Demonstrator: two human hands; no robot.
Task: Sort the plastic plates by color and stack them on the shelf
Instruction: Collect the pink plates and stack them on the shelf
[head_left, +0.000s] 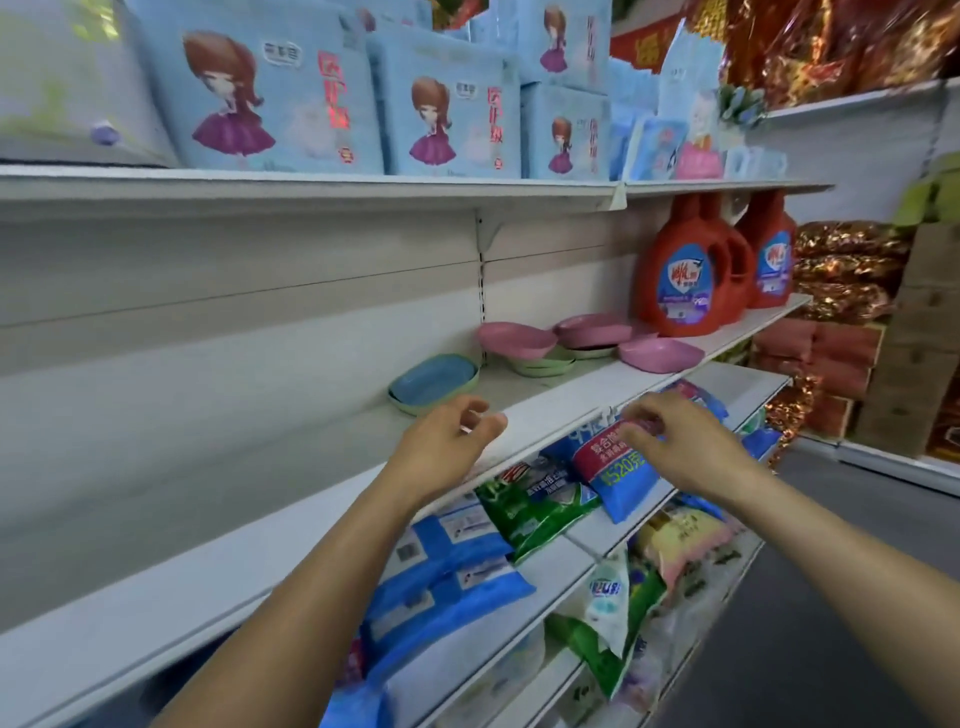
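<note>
Both forearms reach in from the bottom of the frame. The left hand (447, 441) is just over the front edge of the shelf (582, 387), fingers loosely curled, thumb apart, holding nothing. The right hand (691, 447) is in front of the shelf edge and lower, fingers loosely bent with tips pointing down. It seems empty; I can't tell if the tips touch the blue packet (621, 467) below it.

Plates sit on the shelf, unsorted:
- The blue plate (434, 379) is just beyond the left hand, nested on a green plate (410, 406). Its long axis runs roughly along the shelf.
- One pink plate (514, 338) is farther off, beyond and to the right of the left hand, sitting tilted on stacked green plates (540, 368).
- A second pink plate (592, 327) is behind that, on another green one.
- A third pink plate (661, 354) lies alone near the shelf edge, straight beyond the right hand.

Judgement: sorting has barely begun, since the colours are mixed. The left hand is nearer the blue plate and the right hand is nearer the loose pink one. The likely next reach is forward and up over the shelf lip.

Outward from the plates, red detergent bottles (680, 275) stand past the pink ones. A green packet (535, 506) lies under the left wrist on the lower shelf. Light-blue packs (270, 98) sit on the shelf above.
</note>
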